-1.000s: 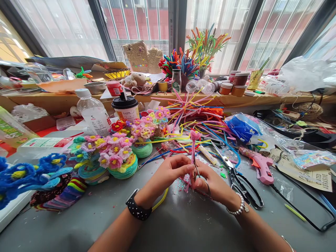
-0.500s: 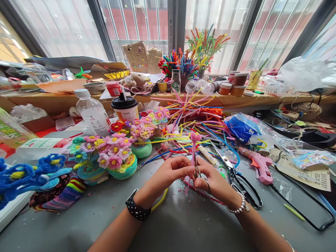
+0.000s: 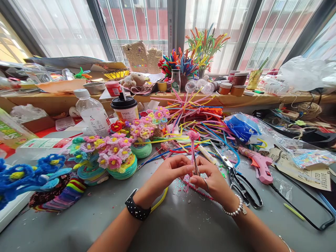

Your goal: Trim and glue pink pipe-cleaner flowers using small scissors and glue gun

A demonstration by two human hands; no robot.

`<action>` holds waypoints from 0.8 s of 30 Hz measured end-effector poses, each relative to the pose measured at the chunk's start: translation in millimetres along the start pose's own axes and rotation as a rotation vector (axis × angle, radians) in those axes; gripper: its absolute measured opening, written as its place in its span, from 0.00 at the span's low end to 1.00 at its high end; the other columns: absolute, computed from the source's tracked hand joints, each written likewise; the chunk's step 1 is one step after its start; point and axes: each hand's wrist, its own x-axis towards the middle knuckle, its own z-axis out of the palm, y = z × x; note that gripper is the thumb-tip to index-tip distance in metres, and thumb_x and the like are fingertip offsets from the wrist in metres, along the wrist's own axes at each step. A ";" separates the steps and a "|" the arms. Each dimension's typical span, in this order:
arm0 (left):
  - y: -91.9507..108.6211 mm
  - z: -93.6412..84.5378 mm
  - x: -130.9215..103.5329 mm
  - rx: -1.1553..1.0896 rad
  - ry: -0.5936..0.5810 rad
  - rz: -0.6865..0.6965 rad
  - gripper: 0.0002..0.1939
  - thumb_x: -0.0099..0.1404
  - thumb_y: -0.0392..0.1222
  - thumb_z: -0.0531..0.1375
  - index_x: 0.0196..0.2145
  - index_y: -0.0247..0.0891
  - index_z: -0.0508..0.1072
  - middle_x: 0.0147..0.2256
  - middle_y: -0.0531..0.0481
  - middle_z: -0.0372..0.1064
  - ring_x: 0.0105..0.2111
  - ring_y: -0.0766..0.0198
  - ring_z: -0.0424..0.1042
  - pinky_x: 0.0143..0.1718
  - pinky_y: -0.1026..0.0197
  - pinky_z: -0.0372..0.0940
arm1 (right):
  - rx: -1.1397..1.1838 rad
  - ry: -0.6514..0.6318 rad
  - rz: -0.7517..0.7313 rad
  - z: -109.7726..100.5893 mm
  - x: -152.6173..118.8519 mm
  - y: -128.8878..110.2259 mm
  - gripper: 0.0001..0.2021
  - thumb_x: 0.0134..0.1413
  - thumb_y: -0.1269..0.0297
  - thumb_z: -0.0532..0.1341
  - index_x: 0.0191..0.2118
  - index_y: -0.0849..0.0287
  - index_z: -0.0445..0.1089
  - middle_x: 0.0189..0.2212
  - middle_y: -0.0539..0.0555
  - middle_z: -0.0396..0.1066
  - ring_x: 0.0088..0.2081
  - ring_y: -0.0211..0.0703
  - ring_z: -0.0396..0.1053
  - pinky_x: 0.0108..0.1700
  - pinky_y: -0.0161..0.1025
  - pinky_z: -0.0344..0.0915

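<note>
Between the finger and thumb of my left hand (image 3: pixel 174 171) is the stem of a pink pipe-cleaner flower (image 3: pixel 193 136). Its fuzzy head points up, and loose pink ends hang below my fingers. My right hand (image 3: pixel 214 180) is closed around a small pair of metal scissors (image 3: pixel 195 168), whose blades lie against the stem; my fingers hide much of the handles. Under both hands, a red tinsel stem (image 3: pixel 202 193) and glitter specks lie on the grey table (image 3: pixel 181 227). A yellow pipe cleaner (image 3: pixel 160 200) passes behind my left wrist.
Large black-handled scissors (image 3: pixel 233 175), a glue stick (image 3: pixel 207 154) and a pink glue gun (image 3: pixel 258 164) with its cord lie to the right. Pots of pipe-cleaner flowers (image 3: pixel 115 154) stand left, near a bottle (image 3: pixel 93 113) and a lidded cup (image 3: pixel 126 109). Loose pipe cleaners (image 3: pixel 194 112) are heaped behind.
My right hand has shifted slightly left and the scissors have tilted a little at the stem. The flower head has turned slightly. My left hand has hardly moved.
</note>
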 end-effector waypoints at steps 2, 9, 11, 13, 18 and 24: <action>-0.1 0.0 -0.3 0.007 -0.016 0.003 0.07 0.52 0.41 0.60 0.24 0.35 0.67 0.23 0.57 0.59 0.24 0.72 0.56 0.27 0.67 0.51 | 0.025 -0.035 0.004 -0.5 -0.1 0.1 0.24 0.41 0.39 0.54 0.22 0.59 0.69 0.25 0.51 0.59 0.31 0.41 0.60 0.35 0.37 0.59; 0.4 1.0 -1.2 0.017 -0.033 0.010 0.07 0.52 0.41 0.60 0.25 0.35 0.67 0.23 0.55 0.59 0.24 0.71 0.56 0.27 0.66 0.52 | 0.046 -0.100 0.006 -2.3 0.7 1.7 0.26 0.41 0.37 0.51 0.26 0.57 0.72 0.30 0.52 0.62 0.36 0.44 0.61 0.40 0.39 0.59; 0.3 1.0 -1.0 0.018 -0.029 0.001 0.07 0.52 0.41 0.60 0.24 0.35 0.67 0.23 0.56 0.59 0.24 0.71 0.56 0.28 0.66 0.52 | 0.031 -0.059 0.005 -1.4 0.8 1.7 0.25 0.41 0.39 0.53 0.24 0.58 0.71 0.29 0.52 0.62 0.35 0.43 0.61 0.40 0.39 0.59; -0.3 0.8 -0.6 0.019 -0.024 -0.002 0.08 0.51 0.42 0.60 0.24 0.35 0.66 0.23 0.56 0.59 0.25 0.71 0.56 0.28 0.67 0.52 | 0.010 -0.029 0.014 -0.4 0.5 1.0 0.23 0.43 0.41 0.54 0.23 0.58 0.71 0.28 0.52 0.61 0.34 0.42 0.61 0.38 0.38 0.59; -2.2 0.2 0.8 0.005 -0.012 -0.024 0.10 0.50 0.44 0.61 0.23 0.35 0.66 0.23 0.55 0.60 0.25 0.70 0.58 0.28 0.66 0.53 | -0.013 -0.009 0.018 1.1 -0.1 -1.0 0.21 0.45 0.45 0.55 0.19 0.59 0.70 0.22 0.50 0.57 0.29 0.39 0.58 0.32 0.35 0.58; -2.5 0.3 1.8 -0.004 0.022 -0.013 0.10 0.49 0.43 0.62 0.24 0.35 0.66 0.23 0.56 0.60 0.25 0.70 0.58 0.28 0.66 0.53 | 0.000 0.012 0.040 1.6 0.0 0.0 0.25 0.43 0.43 0.56 0.13 0.60 0.65 0.22 0.50 0.56 0.29 0.39 0.59 0.31 0.36 0.58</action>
